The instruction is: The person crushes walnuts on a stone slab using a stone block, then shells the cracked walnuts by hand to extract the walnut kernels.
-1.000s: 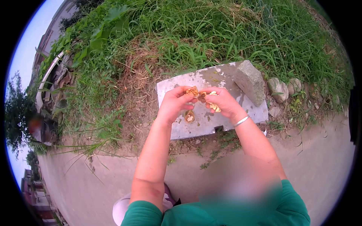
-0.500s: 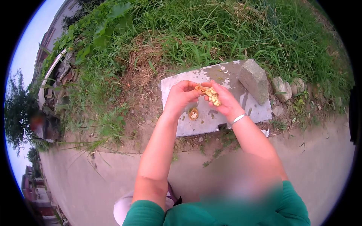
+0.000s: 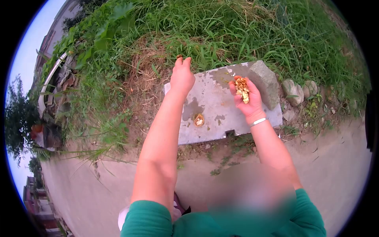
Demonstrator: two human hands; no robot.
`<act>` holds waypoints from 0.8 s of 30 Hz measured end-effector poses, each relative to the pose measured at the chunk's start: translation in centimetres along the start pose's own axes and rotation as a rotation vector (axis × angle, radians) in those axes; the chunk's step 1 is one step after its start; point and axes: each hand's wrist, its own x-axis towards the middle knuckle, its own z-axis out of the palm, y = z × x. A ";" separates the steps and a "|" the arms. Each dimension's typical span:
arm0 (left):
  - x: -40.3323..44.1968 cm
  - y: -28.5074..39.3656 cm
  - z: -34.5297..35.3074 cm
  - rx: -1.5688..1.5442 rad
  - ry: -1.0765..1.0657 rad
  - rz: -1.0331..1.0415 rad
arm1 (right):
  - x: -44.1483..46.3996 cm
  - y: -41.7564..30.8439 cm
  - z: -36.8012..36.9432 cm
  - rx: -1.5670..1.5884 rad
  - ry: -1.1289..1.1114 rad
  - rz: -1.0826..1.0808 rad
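Note:
My left hand (image 3: 182, 77) is stretched out past the far left corner of a stone slab (image 3: 205, 93), its fingers extended toward the grass. A small brown piece, like walnut shell (image 3: 179, 56), shows right at the fingertips; whether it still touches them I cannot tell. In my cupped right hand (image 3: 254, 98) lie several golden walnut kernels (image 3: 242, 89), held above the slab's right part. An opened walnut (image 3: 199, 120) with pale flesh inside rests on the slab, near its front edge.
A grey stone block (image 3: 265, 83) stands on the slab's right end. Rounded rocks (image 3: 293, 93) lie farther right. Tall grass (image 3: 237, 33) grows behind, with dry straw (image 3: 148, 59) at the left. Concrete pavement (image 3: 98, 197) runs along the front.
My hands were together over the slab and have parted. The left has swung away to the far left toward the grass; the right has moved right with the kernels.

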 end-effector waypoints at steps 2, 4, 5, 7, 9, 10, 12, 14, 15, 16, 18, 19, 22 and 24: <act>1.0 2.4 -1.7 -0.425 -0.435 -0.228 | -0.2 -0.8 0.9 0.018 -0.001 -0.029; -0.8 5.2 -1.8 -0.739 -1.077 -0.194 | -0.2 -1.4 1.0 0.078 -0.027 -0.068; -1.0 6.9 -2.4 -0.675 -1.257 -0.054 | -0.2 -1.4 1.1 0.079 -0.030 -0.068; -0.3 7.3 -0.5 -0.520 -0.996 0.082 | -0.4 -1.4 1.4 0.077 -0.045 -0.066; 2.2 4.4 2.0 0.085 -0.175 0.089 | -0.6 -1.3 1.2 0.077 -0.065 -0.043; 3.8 4.1 1.9 -0.100 -0.262 -0.161 | -0.6 -1.3 1.6 0.085 -0.070 -0.051; 5.6 4.2 1.1 -0.348 -0.502 -0.381 | -0.5 -1.6 1.8 0.116 -0.065 -0.058; 4.8 6.2 1.2 -0.438 -0.944 -0.174 | -0.3 -1.5 1.1 0.135 -0.070 -0.055; 4.4 7.2 1.4 -0.483 -1.177 -0.054 | -0.2 -1.5 0.8 0.145 -0.069 -0.053; 4.4 7.2 1.9 -0.480 -1.172 -0.053 | -0.1 -1.4 0.9 0.143 -0.074 -0.052; 4.1 7.1 2.8 -0.123 -0.588 -0.059 | -0.3 -1.1 1.2 0.147 -0.059 -0.030; 5.4 5.8 2.1 -0.061 -0.479 -0.192 | -0.3 -1.2 1.4 0.143 -0.055 -0.029; 6.1 4.0 0.6 -0.176 -0.405 -0.309 | -0.8 -1.3 2.2 0.138 -0.051 -0.055; 4.7 2.6 -0.7 -0.209 -0.424 -0.289 | -0.6 -1.1 2.8 0.116 0.018 -0.063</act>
